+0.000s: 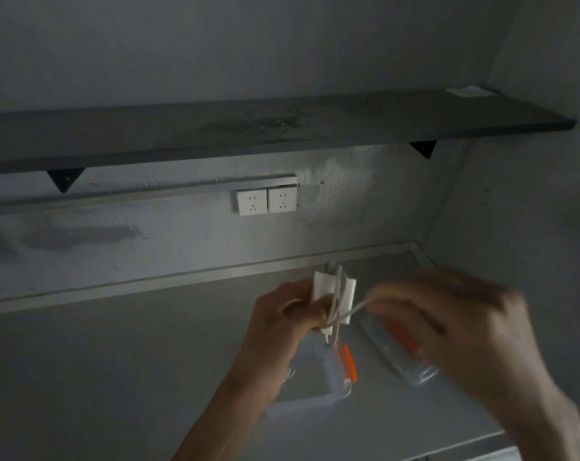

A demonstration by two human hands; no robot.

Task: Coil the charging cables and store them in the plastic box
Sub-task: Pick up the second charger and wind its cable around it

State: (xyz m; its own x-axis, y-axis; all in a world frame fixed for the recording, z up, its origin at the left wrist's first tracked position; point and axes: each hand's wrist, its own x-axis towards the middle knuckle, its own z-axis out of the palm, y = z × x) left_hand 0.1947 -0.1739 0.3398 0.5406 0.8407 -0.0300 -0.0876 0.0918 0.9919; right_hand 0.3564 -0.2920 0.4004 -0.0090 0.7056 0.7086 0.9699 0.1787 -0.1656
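My left hand [282,319] grips a white charger block [328,287] with a white cable [337,307] wound around it, held above the counter. My right hand [458,324], blurred by motion, pinches the loose end of that cable just right of the block and holds it taut. Below my left hand stands a clear plastic box [318,377] with an orange clasp [348,362] on its right side. A clear lid [405,364] with an orange clasp lies to the right, partly hidden under my right hand.
The grey counter [132,361] meets a grey wall with two white sockets [267,201] on a rail. A dark shelf [282,128] on black brackets runs above. A side wall closes the right.
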